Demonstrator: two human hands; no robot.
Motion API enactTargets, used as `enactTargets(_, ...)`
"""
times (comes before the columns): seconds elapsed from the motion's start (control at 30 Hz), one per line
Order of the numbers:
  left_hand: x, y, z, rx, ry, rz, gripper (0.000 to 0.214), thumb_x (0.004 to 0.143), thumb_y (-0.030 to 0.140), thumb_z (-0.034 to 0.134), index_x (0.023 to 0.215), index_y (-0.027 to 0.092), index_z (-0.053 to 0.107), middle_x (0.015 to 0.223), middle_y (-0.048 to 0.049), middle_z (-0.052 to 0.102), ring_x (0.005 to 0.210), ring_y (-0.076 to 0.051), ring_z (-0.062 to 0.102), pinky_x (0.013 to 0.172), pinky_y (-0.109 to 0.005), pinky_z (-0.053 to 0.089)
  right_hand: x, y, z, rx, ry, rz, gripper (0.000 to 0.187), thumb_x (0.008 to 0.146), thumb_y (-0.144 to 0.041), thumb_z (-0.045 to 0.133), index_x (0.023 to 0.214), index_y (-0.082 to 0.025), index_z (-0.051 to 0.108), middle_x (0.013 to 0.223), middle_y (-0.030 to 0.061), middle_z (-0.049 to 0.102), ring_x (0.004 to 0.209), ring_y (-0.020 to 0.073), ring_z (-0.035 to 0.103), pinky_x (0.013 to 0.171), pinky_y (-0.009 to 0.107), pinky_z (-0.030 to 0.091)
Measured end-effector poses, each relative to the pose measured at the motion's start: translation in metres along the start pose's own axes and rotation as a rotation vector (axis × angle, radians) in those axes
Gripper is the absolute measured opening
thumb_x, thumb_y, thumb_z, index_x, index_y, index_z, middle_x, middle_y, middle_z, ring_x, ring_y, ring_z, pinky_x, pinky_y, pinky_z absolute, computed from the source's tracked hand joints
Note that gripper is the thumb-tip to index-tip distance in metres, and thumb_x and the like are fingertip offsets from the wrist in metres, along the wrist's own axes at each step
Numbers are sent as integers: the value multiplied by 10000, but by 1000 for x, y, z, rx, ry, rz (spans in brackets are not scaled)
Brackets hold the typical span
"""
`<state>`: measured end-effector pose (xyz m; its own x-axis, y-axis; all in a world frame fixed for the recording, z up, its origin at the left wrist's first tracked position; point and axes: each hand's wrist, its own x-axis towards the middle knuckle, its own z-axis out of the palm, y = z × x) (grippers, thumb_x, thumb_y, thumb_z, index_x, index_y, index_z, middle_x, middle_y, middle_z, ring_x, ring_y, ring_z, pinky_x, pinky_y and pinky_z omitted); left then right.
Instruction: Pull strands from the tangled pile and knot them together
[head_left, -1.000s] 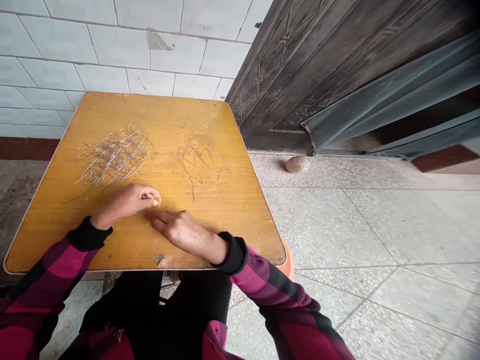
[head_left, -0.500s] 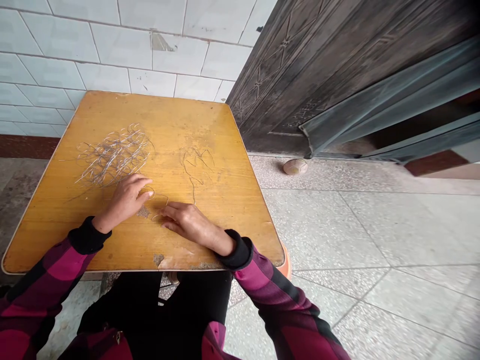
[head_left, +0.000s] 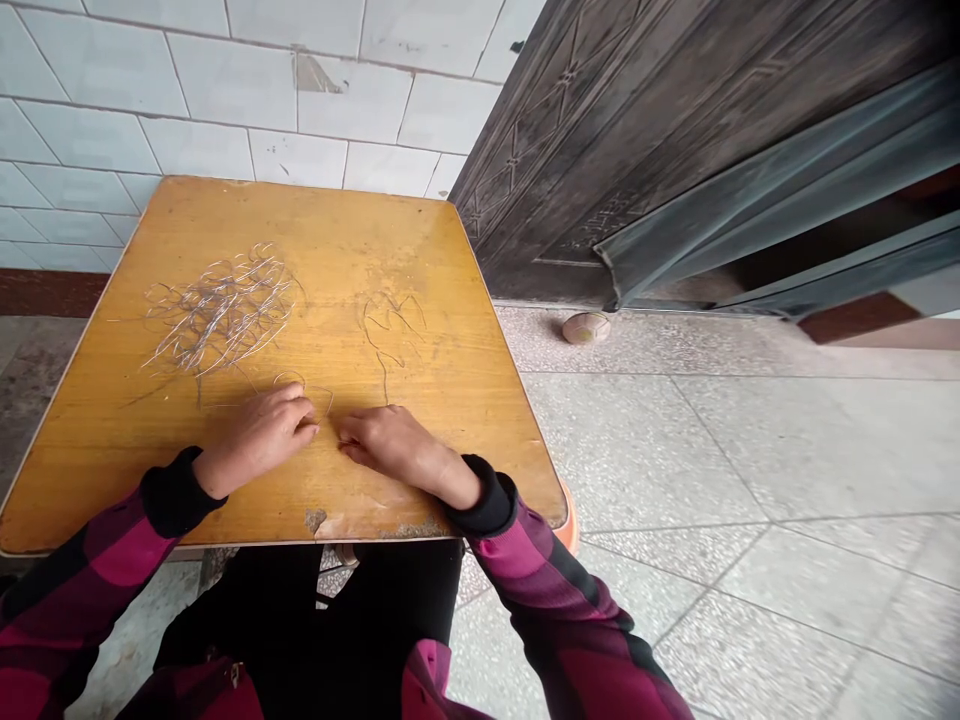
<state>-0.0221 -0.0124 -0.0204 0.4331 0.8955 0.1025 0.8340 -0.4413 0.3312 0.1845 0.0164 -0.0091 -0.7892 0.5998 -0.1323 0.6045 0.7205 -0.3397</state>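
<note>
My left hand (head_left: 262, 432) and my right hand (head_left: 390, 442) rest on a worn yellow wooden table (head_left: 450, 400), fingertips close together. Between them lies one thin bent wire piece (head_left: 319, 393), and both hands pinch at it with curled fingers. A tangled heap of thin silvery wires (head_left: 217, 312) lies on the table beyond my left hand. A few separate bent wires (head_left: 390, 320) lie beyond my right hand. Both sleeves are magenta and black plaid with black cuffs.
A white tiled wall (head_left: 225, 80) stands behind the table. A dark carved door (head_left: 675, 150) runs along the right. A small round pinkish object (head_left: 586, 327) sits on the speckled floor by the door. An orange stool edge (head_left: 571, 520) shows under the table corner.
My left hand dropped from a raised pinch to the tabletop and drew back toward me. My right hand slid right and closer. A single wire now lies stretched between the fingertips.
</note>
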Motion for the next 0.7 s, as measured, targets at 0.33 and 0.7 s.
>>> enactTargets(0.33, 2, -1, 1, -20, 3, -43, 168, 818, 131, 551, 668, 167, 619, 720, -38, 562, 668, -167, 537, 608, -295, 377, 0, 0, 8, 206, 265, -71, 229, 948, -240, 473, 971, -170, 691, 838, 61, 678, 689, 140, 598, 618, 259, 405)
enactTargets(0.7, 6, 0, -1, -944, 326, -185, 126, 799, 226, 652, 690, 164, 650, 714, -26, 625, 677, -132, 572, 621, -248, 456, 3, -12, 17, 278, 593, -429, 281, 977, -192, 420, 1177, -162, 615, 1040, 87, 684, 934, 144, 664, 769, 257, 563)
